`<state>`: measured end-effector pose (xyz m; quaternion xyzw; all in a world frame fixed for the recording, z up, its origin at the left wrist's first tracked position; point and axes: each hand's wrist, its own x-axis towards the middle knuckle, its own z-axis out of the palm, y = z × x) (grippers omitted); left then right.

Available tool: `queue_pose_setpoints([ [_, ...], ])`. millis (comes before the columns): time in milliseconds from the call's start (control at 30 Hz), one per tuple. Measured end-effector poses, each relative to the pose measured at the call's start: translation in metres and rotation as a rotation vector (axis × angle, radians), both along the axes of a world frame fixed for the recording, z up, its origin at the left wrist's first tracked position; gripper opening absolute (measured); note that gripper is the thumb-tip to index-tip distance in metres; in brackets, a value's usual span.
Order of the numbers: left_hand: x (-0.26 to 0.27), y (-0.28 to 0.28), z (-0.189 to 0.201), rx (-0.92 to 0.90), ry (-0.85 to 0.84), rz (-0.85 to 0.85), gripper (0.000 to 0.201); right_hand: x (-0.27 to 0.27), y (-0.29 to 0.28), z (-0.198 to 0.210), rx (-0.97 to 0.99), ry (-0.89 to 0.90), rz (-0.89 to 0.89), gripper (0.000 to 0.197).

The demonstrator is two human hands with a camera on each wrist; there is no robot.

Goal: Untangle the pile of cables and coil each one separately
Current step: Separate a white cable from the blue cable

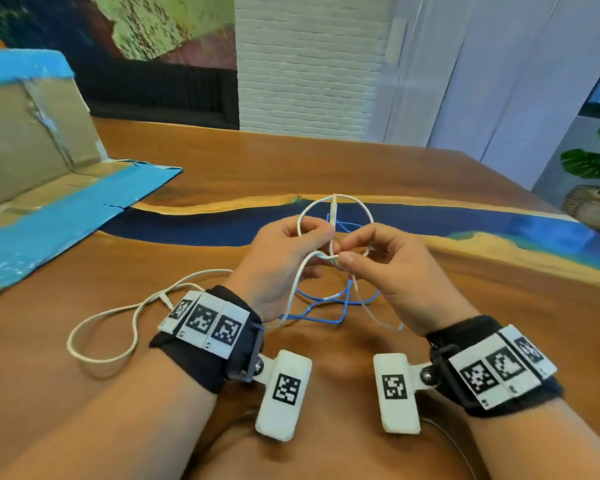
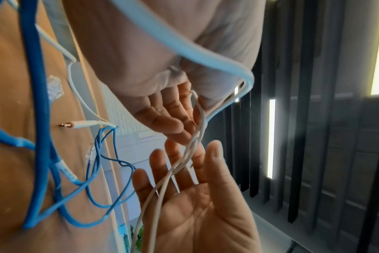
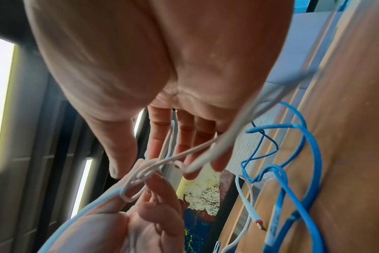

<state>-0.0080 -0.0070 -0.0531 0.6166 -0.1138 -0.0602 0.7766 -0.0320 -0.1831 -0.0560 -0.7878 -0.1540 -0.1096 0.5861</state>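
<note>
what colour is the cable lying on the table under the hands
Blue: the thin blue cable lies looped on the wooden table, clearest in the head view.

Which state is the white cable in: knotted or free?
Knotted: the white cable twists round itself between both hands, which pinch it.

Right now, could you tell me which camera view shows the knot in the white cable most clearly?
The right wrist view: the knot in the white cable shows as crossing loops between both hands. The head view shows it small, pinched by the left hand and right hand. The left wrist view shows only twisted strands.
</note>
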Motion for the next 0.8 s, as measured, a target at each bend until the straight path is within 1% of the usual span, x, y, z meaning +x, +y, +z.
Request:
queue_pose_setpoints([
  [67,0.001,-0.001,-0.001,-0.010,0.014,0.021,0.016,-0.002,-0.002,-0.003,0.003,-0.008,0.014,0.014],
  [100,0.001,-0.002,-0.001,-0.009,0.019,0.027,0.015,-0.002,-0.002,-0.005,0.023,-0.015,0.009,0.015],
  [200,0.000,-0.003,0.000,-0.031,0.069,0.013,0.013,-0.002,-0.002,-0.014,0.126,-0.020,-0.056,0.008],
  [233,-0.001,-0.004,0.000,-0.042,0.092,-0.005,0.016,-0.003,-0.002,-0.016,0.166,-0.002,-0.077,0.006],
  [333,-0.002,-0.004,0.000,-0.059,0.158,-0.092,0.048,-0.005,0.001,-0.019,0.224,0.033,-0.088,0.005],
  [433,-0.003,-0.004,0.000,-0.053,0.127,-0.129,0.047,-0.006,-0.003,-0.018,0.209,0.007,-0.054,0.008],
  [467,-0.003,-0.004,-0.001,-0.045,0.117,-0.126,0.051,-0.005,-0.005,-0.017,0.193,0.000,-0.056,0.009],
  [567,-0.003,-0.004,-0.004,0.003,0.075,-0.086,0.057,-0.002,-0.011,-0.018,0.093,-0.015,-0.095,0.011],
  [633,-0.002,-0.004,-0.004,0.001,0.089,-0.036,0.062,0.000,-0.010,-0.019,0.061,-0.029,-0.110,0.014],
  [700,0.002,-0.002,-0.004,-0.051,0.123,0.017,0.067,0.002,-0.010,-0.020,0.124,-0.062,-0.127,0.012],
  [733,0.005,0.000,-0.003,-0.088,0.141,0.044,0.063,0.002,-0.009,-0.018,0.191,-0.087,-0.132,0.009],
  [800,0.012,0.008,-0.001,-0.160,0.178,0.110,0.044,0.001,-0.012,-0.011,0.418,-0.127,-0.122,0.007],
])
